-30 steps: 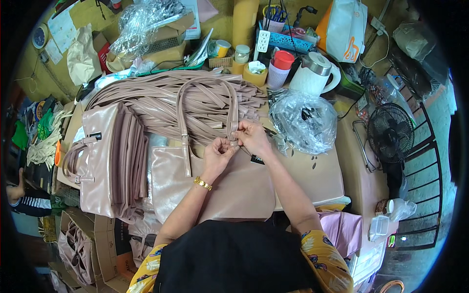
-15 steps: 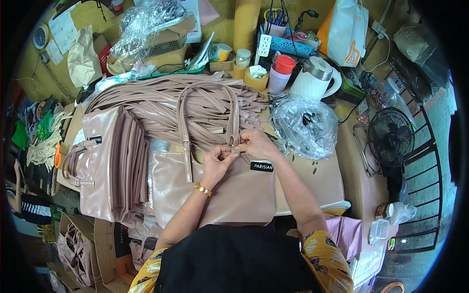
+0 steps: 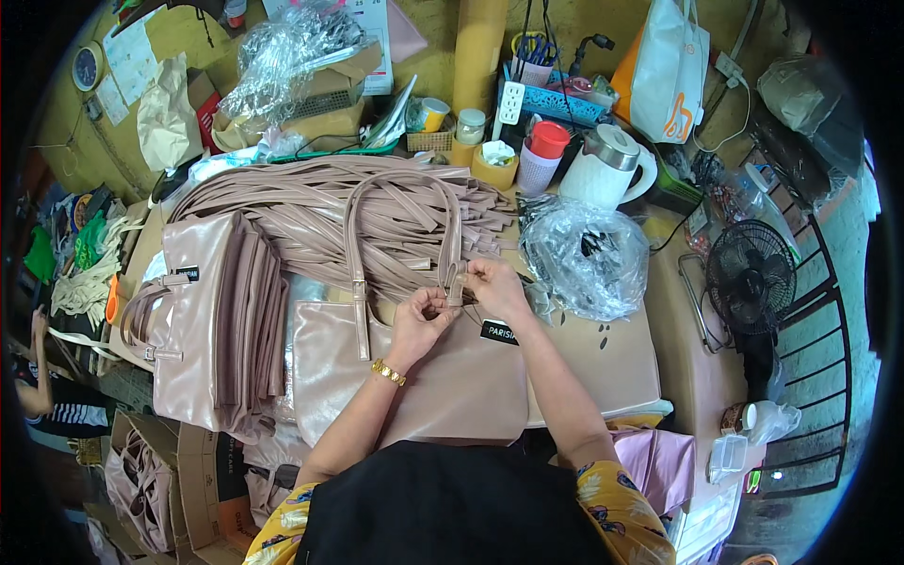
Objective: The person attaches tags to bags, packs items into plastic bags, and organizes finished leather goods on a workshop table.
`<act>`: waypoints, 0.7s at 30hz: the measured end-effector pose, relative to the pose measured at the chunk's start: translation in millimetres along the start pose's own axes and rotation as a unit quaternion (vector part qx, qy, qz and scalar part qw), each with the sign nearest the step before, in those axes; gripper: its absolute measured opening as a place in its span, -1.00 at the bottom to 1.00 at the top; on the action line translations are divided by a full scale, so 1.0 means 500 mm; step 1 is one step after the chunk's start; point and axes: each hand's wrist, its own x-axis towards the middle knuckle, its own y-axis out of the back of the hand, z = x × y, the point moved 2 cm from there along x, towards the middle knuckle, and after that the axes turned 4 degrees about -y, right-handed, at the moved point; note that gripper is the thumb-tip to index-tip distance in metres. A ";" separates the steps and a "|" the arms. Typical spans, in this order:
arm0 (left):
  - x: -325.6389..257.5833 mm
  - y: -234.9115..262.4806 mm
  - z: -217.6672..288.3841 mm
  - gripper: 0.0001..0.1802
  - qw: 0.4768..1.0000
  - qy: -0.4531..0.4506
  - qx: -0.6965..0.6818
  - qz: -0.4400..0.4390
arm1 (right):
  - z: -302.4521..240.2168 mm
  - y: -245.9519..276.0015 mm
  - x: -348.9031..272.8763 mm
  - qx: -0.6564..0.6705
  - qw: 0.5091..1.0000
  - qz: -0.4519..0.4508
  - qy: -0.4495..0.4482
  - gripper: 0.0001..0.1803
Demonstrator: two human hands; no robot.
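Observation:
A pinkish-beige handbag (image 3: pixel 452 395) lies flat on the table before me, a small black label (image 3: pixel 499 331) near its top edge. Its long strap handle (image 3: pixel 354 226) arches away from me over a heap of loose straps (image 3: pixel 282 202). At the handle's right end, my right hand (image 3: pixel 497 290) pinches the strap between thumb and fingers. My left hand (image 3: pixel 424 320), with a gold-coloured watch or bracelet at the wrist, is closed against the same strap end, lower down. The fingertips hide the fastening there. The handle's left end, with a small buckle, lies over the bag's top edge.
Several stacked handbags (image 3: pixel 212 320) stand to the left. Crumpled clear plastic (image 3: pixel 584 254) sits right of the straps, near a white kettle (image 3: pixel 600 168) and a red-lidded cup (image 3: pixel 546 141). A black fan (image 3: pixel 750 276) stands at the right. At far left is another person's arm (image 3: pixel 40 367).
My right hand has shifted slightly along the strap end, which now shows more between my hands. The view has moved a little. At far left, the other person's arm has changed position.

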 end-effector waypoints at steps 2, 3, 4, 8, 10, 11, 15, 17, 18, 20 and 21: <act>-0.003 0.000 0.015 -0.72 1.000 0.012 -0.010 0.003 | -0.040 0.009 -0.010 -0.085 0.995 -0.048 -0.007 -0.73; -0.006 0.002 0.017 -0.73 1.000 0.015 -0.012 0.003 | -0.044 0.003 -0.014 -0.113 0.991 -0.070 -0.007 -0.72; -0.009 0.000 0.020 -0.74 1.000 0.017 -0.016 -0.001 | -0.045 0.003 -0.018 -0.142 0.986 -0.088 -0.009 -0.72; -0.005 0.018 0.003 -0.85 0.993 0.049 -0.109 -0.011 | -0.037 -0.007 -0.037 -0.125 0.991 -0.030 0.024 -0.80; 0.017 0.039 0.006 -0.80 0.965 0.187 -0.179 -0.028 | -0.051 -0.003 -0.066 -0.159 0.974 0.086 0.138 -0.81; 0.032 0.045 0.018 -0.74 0.943 0.254 -0.212 -0.035 | -0.048 -0.010 -0.082 -0.145 0.966 0.102 0.186 -0.76; 0.084 0.050 0.018 -0.59 0.943 0.298 -0.062 -0.132 | -0.056 -0.034 -0.135 -0.172 0.926 0.078 0.328 -0.60; 0.107 0.041 0.007 -0.59 0.919 0.348 -0.102 -0.158 | -0.052 -0.039 -0.140 -0.215 0.912 0.042 0.346 -0.55; 0.113 0.038 -0.002 -0.60 0.904 0.372 -0.121 -0.170 | -0.038 -0.044 -0.130 -0.231 0.909 0.033 0.345 -0.55; 0.130 0.050 -0.046 -0.62 0.896 0.371 -0.174 -0.172 | -0.042 -0.040 -0.115 -0.251 0.897 0.008 0.362 -0.58; 0.134 0.048 -0.047 -0.63 0.892 0.373 -0.190 -0.170 | -0.054 -0.030 -0.113 -0.258 0.889 -0.008 0.377 -0.62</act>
